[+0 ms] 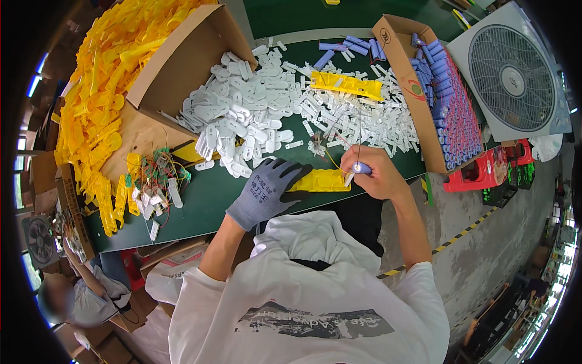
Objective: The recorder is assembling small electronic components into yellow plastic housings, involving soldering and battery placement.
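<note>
Pinching blue cylindrical cell (362,168) in bare right hand (380,174); touching long yellow plastic casing (324,181), left of pinch, with grey-gloved left hand (267,189), cannot tell how tightly. Could, through slack grip, drop cell or skew casing.

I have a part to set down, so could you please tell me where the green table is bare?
Bare green tabletop shows between the wired circuit boards and the gloved left hand. White plastic pieces crowd the middle; yellow casings crowd the far left.

Lettered glove (262,191), lettered shirt (315,288)
</note>
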Motion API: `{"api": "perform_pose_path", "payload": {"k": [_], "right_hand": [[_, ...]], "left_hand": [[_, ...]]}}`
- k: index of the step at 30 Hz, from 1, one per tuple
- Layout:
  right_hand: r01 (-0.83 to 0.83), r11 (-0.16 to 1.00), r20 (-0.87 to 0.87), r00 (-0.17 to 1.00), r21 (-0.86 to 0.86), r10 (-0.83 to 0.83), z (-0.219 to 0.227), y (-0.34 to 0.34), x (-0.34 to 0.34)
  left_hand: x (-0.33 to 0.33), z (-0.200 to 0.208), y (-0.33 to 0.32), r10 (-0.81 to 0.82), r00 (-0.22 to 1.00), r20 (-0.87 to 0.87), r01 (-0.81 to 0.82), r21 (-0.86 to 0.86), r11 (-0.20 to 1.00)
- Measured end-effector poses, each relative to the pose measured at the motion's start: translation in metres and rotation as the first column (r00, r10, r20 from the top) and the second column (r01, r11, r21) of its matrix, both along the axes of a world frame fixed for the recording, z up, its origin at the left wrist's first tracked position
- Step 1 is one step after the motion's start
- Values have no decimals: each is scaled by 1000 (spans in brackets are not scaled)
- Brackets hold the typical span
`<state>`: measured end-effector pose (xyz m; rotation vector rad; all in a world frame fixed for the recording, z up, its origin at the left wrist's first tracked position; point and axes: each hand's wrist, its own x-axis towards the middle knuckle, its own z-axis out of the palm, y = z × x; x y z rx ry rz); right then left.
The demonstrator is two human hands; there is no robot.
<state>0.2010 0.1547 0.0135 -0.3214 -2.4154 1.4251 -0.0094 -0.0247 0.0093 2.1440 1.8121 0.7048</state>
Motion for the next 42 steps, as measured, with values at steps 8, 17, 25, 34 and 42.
{"api": "perform_pose_path", "payload": {"k": [8, 17, 25, 34, 42], "right_hand": [[72, 993, -143, 986, -89, -85, -6, 0, 9], [77, 991, -8, 997, 113, -77, 2, 2, 18], [282, 941, -102, 958, 190, -266, -8, -13, 21], [575, 694, 93, 794, -433, -601, -11, -17, 14], [83, 216, 13, 952, -973, -307, -18, -21, 15]], "left_hand": [[-3, 9, 18, -37, 998, 54, 43, -112, 993], [-10, 5, 33, -106, 980, 168, 138, -191, 972], [-12, -11, 41, -57, 996, 74, 57, 4, 998], [-6, -12, 61, -83, 986, -146, 119, 256, 959], [-9, -26, 60, -117, 993, -33, 121, 322, 939]]}}
